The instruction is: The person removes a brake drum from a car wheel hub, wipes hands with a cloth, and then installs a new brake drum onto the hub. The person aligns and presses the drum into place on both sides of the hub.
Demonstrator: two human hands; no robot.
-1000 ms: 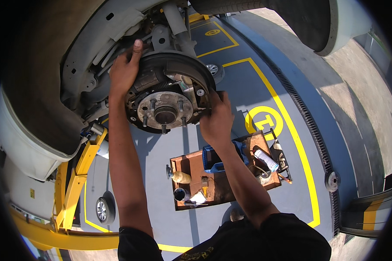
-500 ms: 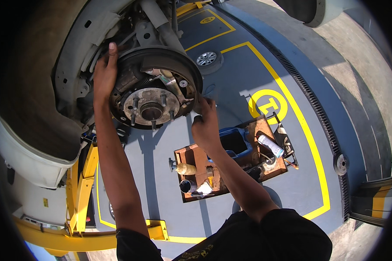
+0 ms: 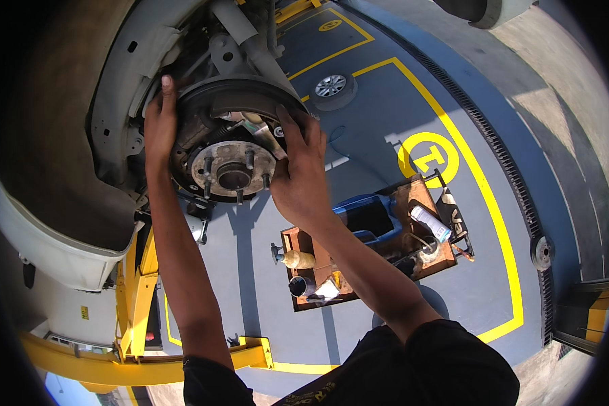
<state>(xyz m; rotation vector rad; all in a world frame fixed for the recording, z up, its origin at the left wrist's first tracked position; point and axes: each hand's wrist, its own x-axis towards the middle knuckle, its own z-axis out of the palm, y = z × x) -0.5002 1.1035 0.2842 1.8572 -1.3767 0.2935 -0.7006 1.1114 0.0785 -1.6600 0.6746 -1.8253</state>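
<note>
A drum brake assembly with its drum off hangs in front of me, its rusty wheel hub (image 3: pixel 213 166) and studs facing me. Dark curved brake shoes and a spring sit around the hub, inside the backing plate (image 3: pixel 195 95). At the plate's left edge is my left hand (image 3: pixel 161 132), closed around it with the thumb pointing up; its other fingers are mostly hidden. My right hand (image 3: pixel 303 172) grips the right-side brake shoe, fingers over its upper part and thumb beside the hub. The hand covers most of that shoe.
Below stands a tool cart (image 3: pixel 304 254) holding a blue container (image 3: pixel 365 210), a spray can (image 3: pixel 431 223), a yellowish bottle (image 3: pixel 296 259) and a dark cup (image 3: pixel 302 287). A wheel (image 3: pixel 333 88) lies on the floor. Yellow lift arms (image 3: pixel 139 291) and the car's fender (image 3: pixel 61 230) are at left.
My right hand has moved up and left from the assembly's lower right edge onto the right-side shoe, its fingers reaching over it. My left hand stays at the left edge.
</note>
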